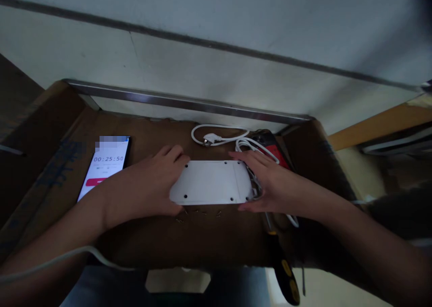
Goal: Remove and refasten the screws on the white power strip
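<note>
brown cardboard (151,133) lies underneath — left hand (148,185) and right hand (270,181) each pinch one end of a white box (212,183), likely to steady it. screws (218,214) lie near, perhaps for reach.

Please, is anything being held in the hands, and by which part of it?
Yes, a white casing, by its two short ends: the left hand grips one, the right hand the other.

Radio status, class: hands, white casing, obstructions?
Left hand, right hand gripping opposite ends of white casing. Holes face up. Loose screws by near edge; none on top.
</note>
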A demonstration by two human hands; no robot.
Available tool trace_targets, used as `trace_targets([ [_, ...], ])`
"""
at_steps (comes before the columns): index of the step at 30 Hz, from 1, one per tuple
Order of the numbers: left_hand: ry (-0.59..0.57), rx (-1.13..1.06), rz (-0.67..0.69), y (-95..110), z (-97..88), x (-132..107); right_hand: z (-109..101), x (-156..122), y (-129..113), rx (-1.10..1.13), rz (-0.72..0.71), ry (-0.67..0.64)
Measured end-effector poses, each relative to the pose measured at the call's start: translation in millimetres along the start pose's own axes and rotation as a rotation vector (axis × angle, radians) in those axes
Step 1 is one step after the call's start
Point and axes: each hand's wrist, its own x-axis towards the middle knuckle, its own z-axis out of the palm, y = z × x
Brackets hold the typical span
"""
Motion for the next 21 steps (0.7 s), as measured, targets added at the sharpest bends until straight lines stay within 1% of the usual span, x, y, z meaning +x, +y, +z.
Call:
trace_targets([
  [5,0.011,-0.015,0.021,1,-4.0,-2,-4,2,0,0.035,0.007,-0.027],
  [12,0.002,-0.006,0.052,-1,-9.2,0,-16,-1,1,0.069,0.014,-0.076],
  [14,0.010,-0.002,0.060,0,-7.1,0,-17,-1,2,0.074,0.018,-0.084],
  [19,0.085,0.038,0.056,5,-1.0,-1,-10,2,3,0.093,0.041,-0.091],
  [21,0.081,0.040,0.046,6,-1.9,-2,-9,4,3,0.111,0.055,-0.095],
])
